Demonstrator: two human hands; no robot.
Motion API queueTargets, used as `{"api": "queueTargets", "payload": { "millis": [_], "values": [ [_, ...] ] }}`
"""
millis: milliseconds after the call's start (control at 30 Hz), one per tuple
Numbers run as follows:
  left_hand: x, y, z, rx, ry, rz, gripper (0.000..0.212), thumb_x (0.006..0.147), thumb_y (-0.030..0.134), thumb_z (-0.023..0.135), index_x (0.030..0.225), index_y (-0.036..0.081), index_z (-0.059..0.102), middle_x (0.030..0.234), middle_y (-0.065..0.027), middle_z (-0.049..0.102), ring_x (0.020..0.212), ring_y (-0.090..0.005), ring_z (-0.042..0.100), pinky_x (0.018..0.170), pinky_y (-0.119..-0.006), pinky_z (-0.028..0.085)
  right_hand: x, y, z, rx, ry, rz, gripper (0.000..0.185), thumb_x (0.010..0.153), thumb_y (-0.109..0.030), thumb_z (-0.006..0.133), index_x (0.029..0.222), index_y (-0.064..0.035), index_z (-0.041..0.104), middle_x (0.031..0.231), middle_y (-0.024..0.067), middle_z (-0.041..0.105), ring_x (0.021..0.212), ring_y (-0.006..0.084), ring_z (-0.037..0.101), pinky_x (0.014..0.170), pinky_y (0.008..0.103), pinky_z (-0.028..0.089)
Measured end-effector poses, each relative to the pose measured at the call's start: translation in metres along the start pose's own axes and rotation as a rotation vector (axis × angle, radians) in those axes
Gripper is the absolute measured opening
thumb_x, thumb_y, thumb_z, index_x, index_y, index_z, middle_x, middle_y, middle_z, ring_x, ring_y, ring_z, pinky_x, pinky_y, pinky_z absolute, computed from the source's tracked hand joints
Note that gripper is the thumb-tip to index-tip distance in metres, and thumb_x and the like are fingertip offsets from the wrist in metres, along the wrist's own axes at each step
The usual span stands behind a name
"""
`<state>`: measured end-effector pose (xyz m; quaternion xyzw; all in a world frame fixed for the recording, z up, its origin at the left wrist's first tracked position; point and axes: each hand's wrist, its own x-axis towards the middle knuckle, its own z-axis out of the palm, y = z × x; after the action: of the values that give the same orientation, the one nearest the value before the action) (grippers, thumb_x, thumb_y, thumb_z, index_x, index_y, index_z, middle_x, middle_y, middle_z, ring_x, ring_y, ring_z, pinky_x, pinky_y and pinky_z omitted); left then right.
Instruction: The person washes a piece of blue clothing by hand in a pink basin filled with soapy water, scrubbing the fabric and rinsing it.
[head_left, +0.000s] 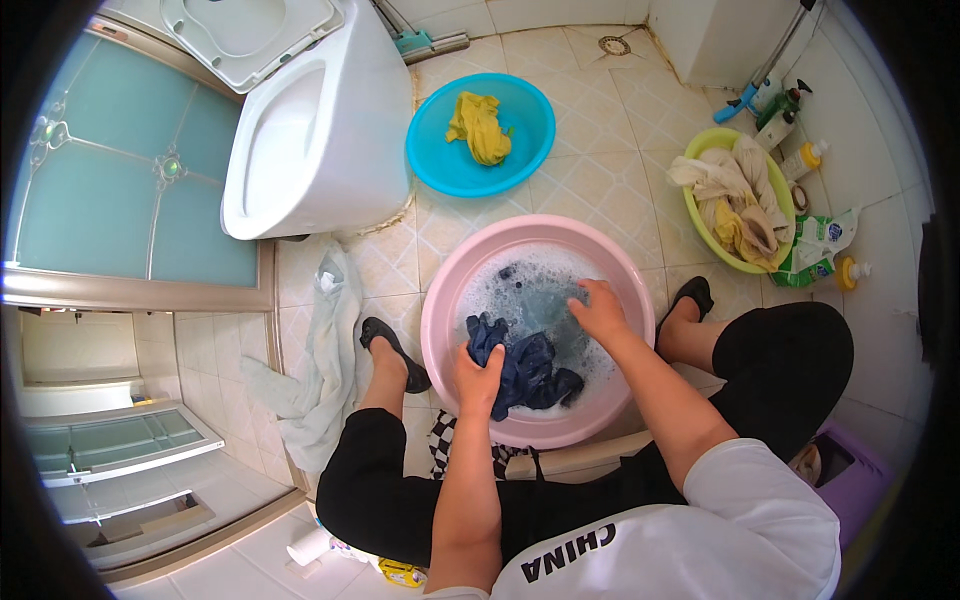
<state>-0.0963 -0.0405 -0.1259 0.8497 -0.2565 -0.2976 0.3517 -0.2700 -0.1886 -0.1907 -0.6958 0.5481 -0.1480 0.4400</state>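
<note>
A pink plastic basin (444, 375) full of sudsy grey water (544, 304) stands on the floor between my feet. My left hand (480, 375) grips a bunched, wet navy blue cloth (529, 371) against the basin's near left side. Part of that cloth lies in the foam, so its full shape is hidden. Above the water on the right, my right hand (598, 309) has its fingers apart and holds nothing. A small dark bit of cloth (508, 271) shows through the suds near the far side.
Beyond the basin sits a blue basin (420, 161) with a yellow cloth (480, 129). A lime-green basin (694, 217) of light clothes, several bottles (780, 105) and a green packet (817, 244) line the right wall. A toilet (352, 142) and a pale towel (330, 352) are on the left.
</note>
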Motion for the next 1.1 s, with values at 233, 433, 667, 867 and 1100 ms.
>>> {"api": "queueTargets", "payload": {
  "millis": [233,433,667,867,1100],
  "values": [
    [0.003,-0.019,0.003,0.111,0.121,0.038,0.039,0.073,0.027,0.068,0.097,-0.002,0.059,0.087,-0.0159,0.061,0.083,-0.028,0.059,0.078,-0.035,0.045,-0.039,0.013,0.023,-0.27,-0.116,0.43,0.082,0.064,-0.023,0.074,0.129,0.0019,0.03,0.116,0.0248,0.049,0.11,0.0352,0.047,0.094,0.0411,0.039],
    [0.005,-0.031,0.011,0.135,0.188,0.087,0.037,0.072,0.017,0.069,0.103,0.001,0.056,0.08,-0.0123,0.058,0.073,-0.0255,0.056,0.071,-0.034,0.046,-0.031,0.059,0.037,0.003,-0.166,0.302,0.064,0.065,-0.021,0.069,0.119,0.0043,0.044,0.109,0.0249,0.055,0.1,0.033,0.056,0.087,0.0318,0.043],
    [-0.013,-0.02,0.016,0.037,-0.354,0.267,0.031,0.072,0.006,0.067,0.1,0.002,0.056,0.089,-0.0109,0.056,0.08,-0.0208,0.055,0.072,-0.032,0.047,-0.011,-0.039,-0.011,0.459,-0.343,0.814,0.035,0.073,-0.023,0.057,0.095,0.0045,0.056,0.095,0.0156,0.055,0.08,0.031,0.055,0.07,0.0459,0.044],
    [-0.045,-0.038,0.047,0.428,-0.357,0.372,0.039,0.07,0.019,0.069,0.104,0.004,0.055,0.107,-0.015,0.052,0.096,-0.0294,0.055,0.081,-0.036,0.045,-0.028,-0.13,-0.066,0.792,-0.319,0.77,0.029,0.078,-0.019,0.054,0.098,0.0018,0.053,0.093,0.0114,0.056,0.079,0.0211,0.057,0.062,0.0351,0.046],
    [-0.018,-0.073,0.054,0.078,-0.362,0.268,0.025,0.079,0.017,0.058,0.101,0.004,0.056,0.096,-0.013,0.058,0.09,-0.0296,0.058,0.081,-0.035,0.045,-0.021,-0.13,-0.061,1.345,-0.368,0.635,0.015,0.082,-0.014,0.054,0.09,-0.0021,0.054,0.081,0.0082,0.059,0.066,0.0178,0.058,0.054,0.0307,0.049]
  ]
}}
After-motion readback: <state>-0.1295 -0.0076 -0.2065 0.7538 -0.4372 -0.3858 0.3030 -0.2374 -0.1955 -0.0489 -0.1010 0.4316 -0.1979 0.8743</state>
